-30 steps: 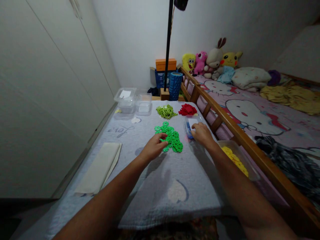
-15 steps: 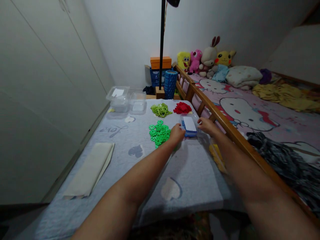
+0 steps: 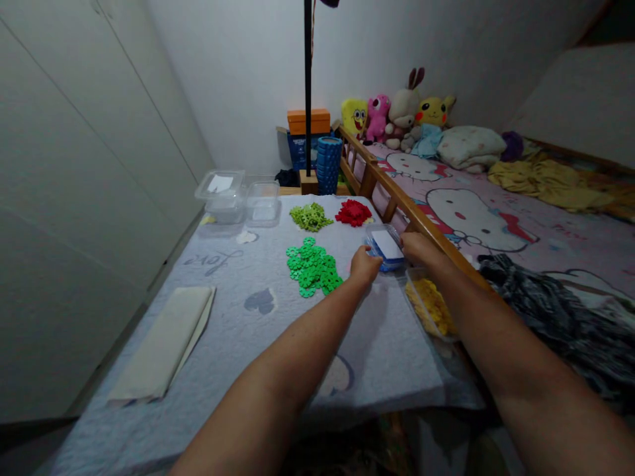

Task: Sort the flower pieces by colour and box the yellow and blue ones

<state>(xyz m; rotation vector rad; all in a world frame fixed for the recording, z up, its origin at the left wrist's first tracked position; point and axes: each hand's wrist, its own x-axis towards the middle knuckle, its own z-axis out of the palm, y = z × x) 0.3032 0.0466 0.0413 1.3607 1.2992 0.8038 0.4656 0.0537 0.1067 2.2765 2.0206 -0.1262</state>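
Observation:
A clear plastic container (image 3: 387, 245) with blue contents and a white label on top sits between my two hands at the table's right side. My left hand (image 3: 366, 266) grips its near left edge, thumb at the front. Curled against its right side is my right hand (image 3: 415, 247); its fingertips are partly hidden. Just in front stands a clear container of yellow pieces (image 3: 430, 305), partly covered by my right forearm. Left of my hands lies a loose pile of green flower-shaped discs (image 3: 311, 268). Behind are a red pile (image 3: 353, 213) and a yellow-green pile (image 3: 310, 216).
Stacked clear containers (image 3: 223, 195) and another clear container (image 3: 263, 201) stand at the back left. A folded cream cloth (image 3: 163, 344) lies on the left of the table (image 3: 238, 377). The wooden bed rail (image 3: 421, 215) runs close along the right edge.
The blue container has moved right, away from the green pile, with both hands at its sides. It now sits right behind the yellow container. The view has shifted slightly.

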